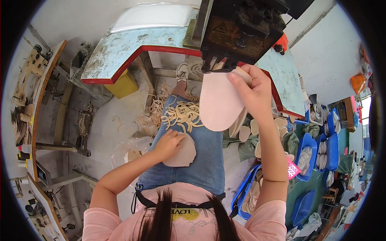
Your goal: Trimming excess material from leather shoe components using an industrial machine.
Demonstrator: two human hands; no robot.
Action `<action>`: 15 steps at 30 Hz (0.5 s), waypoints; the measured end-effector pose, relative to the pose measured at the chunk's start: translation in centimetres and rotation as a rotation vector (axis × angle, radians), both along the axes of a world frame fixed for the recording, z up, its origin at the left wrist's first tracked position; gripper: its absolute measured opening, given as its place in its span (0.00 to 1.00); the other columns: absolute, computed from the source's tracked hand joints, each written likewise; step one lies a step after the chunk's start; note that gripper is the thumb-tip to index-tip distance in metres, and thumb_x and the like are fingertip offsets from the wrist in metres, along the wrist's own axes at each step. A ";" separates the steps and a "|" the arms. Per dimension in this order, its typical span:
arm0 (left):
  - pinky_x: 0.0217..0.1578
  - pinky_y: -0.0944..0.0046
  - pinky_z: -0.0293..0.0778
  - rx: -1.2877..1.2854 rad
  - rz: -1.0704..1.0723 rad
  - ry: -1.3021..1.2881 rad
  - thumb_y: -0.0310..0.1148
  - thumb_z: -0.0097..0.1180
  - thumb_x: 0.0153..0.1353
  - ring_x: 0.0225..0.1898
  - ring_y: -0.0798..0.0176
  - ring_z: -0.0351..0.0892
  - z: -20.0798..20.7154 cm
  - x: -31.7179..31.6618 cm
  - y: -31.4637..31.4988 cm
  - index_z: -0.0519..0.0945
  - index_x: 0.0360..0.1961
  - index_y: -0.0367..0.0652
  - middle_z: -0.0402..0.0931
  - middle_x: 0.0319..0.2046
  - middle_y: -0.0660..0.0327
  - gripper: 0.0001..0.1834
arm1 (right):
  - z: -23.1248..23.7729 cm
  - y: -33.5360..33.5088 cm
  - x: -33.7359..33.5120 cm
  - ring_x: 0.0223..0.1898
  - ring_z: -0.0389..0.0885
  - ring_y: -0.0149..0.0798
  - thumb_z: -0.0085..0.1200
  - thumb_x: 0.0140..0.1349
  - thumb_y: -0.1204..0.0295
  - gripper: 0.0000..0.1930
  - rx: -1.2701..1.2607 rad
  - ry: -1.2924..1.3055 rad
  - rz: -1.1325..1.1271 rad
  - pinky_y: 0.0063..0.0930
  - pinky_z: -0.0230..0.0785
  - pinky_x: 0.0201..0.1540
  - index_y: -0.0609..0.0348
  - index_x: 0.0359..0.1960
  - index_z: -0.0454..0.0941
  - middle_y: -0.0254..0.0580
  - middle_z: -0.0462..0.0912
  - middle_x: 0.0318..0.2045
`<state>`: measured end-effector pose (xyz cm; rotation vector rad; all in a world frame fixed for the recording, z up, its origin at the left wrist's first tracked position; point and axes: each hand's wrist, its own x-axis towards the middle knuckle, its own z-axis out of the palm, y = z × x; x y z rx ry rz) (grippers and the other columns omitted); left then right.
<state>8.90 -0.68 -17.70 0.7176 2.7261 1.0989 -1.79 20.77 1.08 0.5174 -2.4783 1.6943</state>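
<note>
**A pale rounded piece (217, 104) is held near a dark machine (239, 38)**

The piece is gripped by the right hand (255, 90), with the thumb pressed on its front. One more piece (237, 126) can be seen behind it. Its top is close to the bottom of the machine; whether the two touch cannot be told. A flat lap piece (184, 156) is laid on the blue jeans (209, 164), and the left hand (169, 144) is rested on it. The fingers of that hand are bent, but whether anything is pinched cannot be told. Curly strips (183, 114) are heaped on the jeans, past the left hand. A yellow bin (122, 85) is seen under the blue bench (120, 52), which is edged in red.
</note>
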 end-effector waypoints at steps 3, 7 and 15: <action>0.36 0.61 0.65 0.049 0.142 0.256 0.31 0.56 0.44 0.31 0.54 0.70 2.2 -1.7 0.0 0.73 0.36 0.36 0.71 0.29 0.53 0.16 | -0.9 -0.9 1.1 0.19 0.63 0.17 0.53 0.53 0.70 0.09 -0.044 0.087 -0.050 0.10 0.55 0.20 0.60 0.24 0.67 0.26 0.68 0.18; 0.35 0.66 0.66 0.909 0.284 -0.410 0.36 0.52 0.53 0.32 0.66 0.72 9.1 -6.3 -0.5 0.75 0.33 0.34 0.74 0.29 0.58 0.14 | -2.3 -2.1 2.0 0.21 0.57 0.17 0.50 0.56 0.68 0.11 -0.081 0.097 -0.069 0.11 0.52 0.22 0.59 0.23 0.64 0.24 0.64 0.18; 0.22 0.77 0.67 0.719 0.117 -0.452 0.33 0.53 0.52 0.22 0.78 0.71 18.3 -9.0 0.1 0.77 0.31 0.34 0.75 0.22 0.65 0.11 | -4.5 -2.5 2.5 0.31 0.67 0.21 0.49 0.55 0.71 0.09 -0.234 -0.122 0.059 0.15 0.61 0.34 0.63 0.33 0.68 0.31 0.72 0.28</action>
